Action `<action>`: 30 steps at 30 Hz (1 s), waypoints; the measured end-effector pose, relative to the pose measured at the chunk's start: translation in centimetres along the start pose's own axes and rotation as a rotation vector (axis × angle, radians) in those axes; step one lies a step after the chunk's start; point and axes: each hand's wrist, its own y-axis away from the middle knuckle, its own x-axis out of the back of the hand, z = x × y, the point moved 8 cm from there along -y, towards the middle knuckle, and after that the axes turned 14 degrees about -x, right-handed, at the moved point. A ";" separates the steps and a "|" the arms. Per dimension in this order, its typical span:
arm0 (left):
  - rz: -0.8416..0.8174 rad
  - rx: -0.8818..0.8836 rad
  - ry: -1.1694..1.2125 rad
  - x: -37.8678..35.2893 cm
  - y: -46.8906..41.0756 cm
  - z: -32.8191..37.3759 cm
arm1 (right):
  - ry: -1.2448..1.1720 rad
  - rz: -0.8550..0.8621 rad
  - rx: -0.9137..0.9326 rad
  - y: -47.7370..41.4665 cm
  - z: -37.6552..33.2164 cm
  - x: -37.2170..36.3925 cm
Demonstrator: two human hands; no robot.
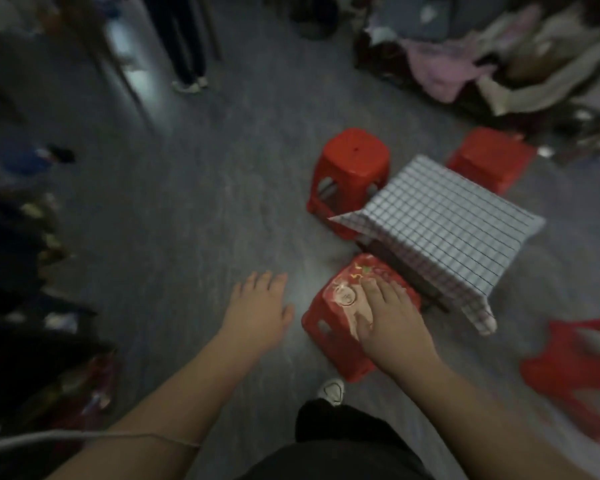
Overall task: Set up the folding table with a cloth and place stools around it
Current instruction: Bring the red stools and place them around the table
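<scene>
Grip: the right hand (pixel 392 320) lies flat, fingers spread and straight, on the printed seat of a low red plastic stool (pixel 333 337); it presses down and is curled round nothing. The left hand (pixel 257 313) hangs with fingers apart over the grey mottled floor (pixel 187 202), just left of this stool and touching nothing.

The stool stands directly beneath the right hand, its far edge against or just beside the near side of the low folding table (pixel 407 284). A white cloth with a dark grid check (pixel 440 223) already covers the table. That near side runs diagonally, from upper left to lower right.

Two plain red plastic stools stand at other sides, one at the left (pixel 352 164) and one behind (pixel 489 157). A blurred red plastic object (pixel 575 368), probably a fourth stool, lies well to the right. The right hand is the nearer to it.
</scene>
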 end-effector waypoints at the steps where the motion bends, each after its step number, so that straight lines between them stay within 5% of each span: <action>1: -0.015 -0.052 -0.009 0.1 -2.0 1.0 | -0.025 -0.003 -0.047 -0.6 1.0 0.1; 17: -0.247 -0.574 -0.072 -3.6 -22.1 7.2 | -0.263 -0.045 -0.589 -9.7 8.5 -2.8; 30: -0.414 -0.706 -0.105 -24.8 -35.4 3.9 | -0.469 -0.144 -0.973 -18.8 11.0 -23.9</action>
